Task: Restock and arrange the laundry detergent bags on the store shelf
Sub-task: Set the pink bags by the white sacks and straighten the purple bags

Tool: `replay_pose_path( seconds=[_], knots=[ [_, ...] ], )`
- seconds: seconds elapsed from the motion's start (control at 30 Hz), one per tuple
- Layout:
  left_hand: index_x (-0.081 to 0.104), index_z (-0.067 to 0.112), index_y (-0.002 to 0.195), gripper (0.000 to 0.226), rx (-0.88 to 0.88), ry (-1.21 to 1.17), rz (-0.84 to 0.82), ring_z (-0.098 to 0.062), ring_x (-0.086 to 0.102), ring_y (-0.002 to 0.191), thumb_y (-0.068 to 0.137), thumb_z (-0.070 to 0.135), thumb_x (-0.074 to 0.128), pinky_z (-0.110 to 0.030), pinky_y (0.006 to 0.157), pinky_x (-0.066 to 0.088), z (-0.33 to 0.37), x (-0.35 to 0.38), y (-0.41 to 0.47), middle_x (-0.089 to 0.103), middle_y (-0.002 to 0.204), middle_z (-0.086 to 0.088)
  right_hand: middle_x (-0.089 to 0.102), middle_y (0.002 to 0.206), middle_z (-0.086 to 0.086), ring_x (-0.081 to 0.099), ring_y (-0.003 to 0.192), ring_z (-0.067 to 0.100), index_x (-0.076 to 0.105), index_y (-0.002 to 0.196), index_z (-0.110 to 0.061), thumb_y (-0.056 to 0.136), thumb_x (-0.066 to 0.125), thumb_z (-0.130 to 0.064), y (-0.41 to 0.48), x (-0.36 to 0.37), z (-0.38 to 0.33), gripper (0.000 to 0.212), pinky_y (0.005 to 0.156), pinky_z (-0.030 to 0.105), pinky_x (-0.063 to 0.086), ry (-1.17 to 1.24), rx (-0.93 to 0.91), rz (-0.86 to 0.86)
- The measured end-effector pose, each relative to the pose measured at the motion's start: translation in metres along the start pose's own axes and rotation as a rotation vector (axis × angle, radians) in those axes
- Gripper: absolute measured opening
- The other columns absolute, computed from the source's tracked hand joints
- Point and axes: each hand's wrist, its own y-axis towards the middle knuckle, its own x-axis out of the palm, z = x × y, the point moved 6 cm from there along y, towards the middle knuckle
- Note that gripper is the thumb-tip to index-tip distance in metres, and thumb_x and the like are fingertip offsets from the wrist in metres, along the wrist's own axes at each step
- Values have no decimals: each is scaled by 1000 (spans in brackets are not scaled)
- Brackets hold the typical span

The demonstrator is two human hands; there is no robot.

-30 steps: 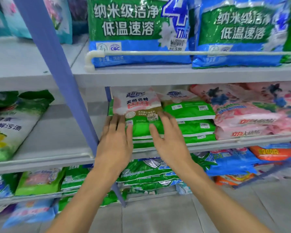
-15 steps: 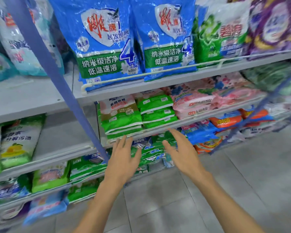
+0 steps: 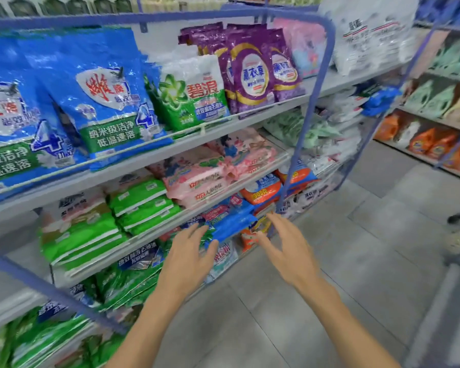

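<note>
hands: left hand [image 3: 189,257] and right hand [image 3: 290,248] both spread, empty, lower centre.
stock: green detergent bags [image 3: 144,205] stacked flat, centre left shelf.
handling: likely soft, slick, weighty; grip both sides.

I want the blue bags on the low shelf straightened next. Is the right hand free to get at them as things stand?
Probably yes. The right hand is open and empty, just right of the blue bags, with nothing between them. The left hand, also empty, overlaps their left edge.
</note>
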Motion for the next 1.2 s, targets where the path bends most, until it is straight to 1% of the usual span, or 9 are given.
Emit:
replay_pose_path(
  seconds=[0.2,0.27,0.4,0.53,0.73,0.87,0.93,1.03,1.2],
  knots=[
    [49,18,149,54,118,22,-75,-19,35,145,102,46,51,-29,119,24,89,56,31,46,154,-1,48,153,-7,39,143,11,47,150,-21,101,56,-47,3,-68,70,56,108,16,23,6,96,80],
    [51,17,147,52,170,19,-74,-20,39,143,102,44,52,-27,117,25,118,70,42,49,151,-1,47,153,-8,37,144,10,46,150,-23,101,55,-48,5,-86,91,56,111,18,25,12,114,92],
    [41,20,154,59,221,0,-83,-16,31,148,102,44,53,-27,120,21,166,100,71,40,159,2,41,158,-12,34,146,10,43,152,-27,101,52,-51,18,-117,134,57,117,26,29,-3,160,118],
    [34,26,156,58,253,-11,-111,-12,26,150,103,43,51,-24,119,19,205,126,107,35,161,7,41,158,-14,35,145,8,39,154,-30,103,48,-53,45,-143,173,57,116,25,28,6,205,118],
    [44,25,150,53,297,2,-148,-11,39,141,102,48,48,-22,112,29,251,176,186,47,150,10,38,161,-11,32,148,8,35,157,-28,103,45,-55,107,-177,237,61,117,24,25,2,277,124],
    [49,25,147,75,300,-18,-174,-12,44,139,89,69,33,-34,115,38,285,209,249,52,147,10,38,161,-12,32,148,8,36,156,-30,102,44,-59,152,-207,281,62,115,26,28,-2,350,136],
    [48,25,149,69,318,-26,-188,-11,41,140,93,65,39,-30,116,35,308,222,275,49,150,10,37,161,-13,34,147,8,36,156,-31,102,43,-60,174,-222,301,62,115,27,30,-14,372,147],
    [46,24,149,54,344,-19,-187,-12,42,140,101,47,51,-23,109,31,341,239,312,50,149,10,38,161,-11,33,148,9,36,157,-30,101,42,-61,208,-245,327,63,117,32,31,-12,381,163],
    [48,27,145,53,323,-17,-223,-12,47,135,98,52,47,-24,105,37,378,280,372,54,142,11,35,163,-12,30,150,9,34,157,-31,101,40,-63,263,-272,380,65,120,35,31,10,394,140]
  ],
)
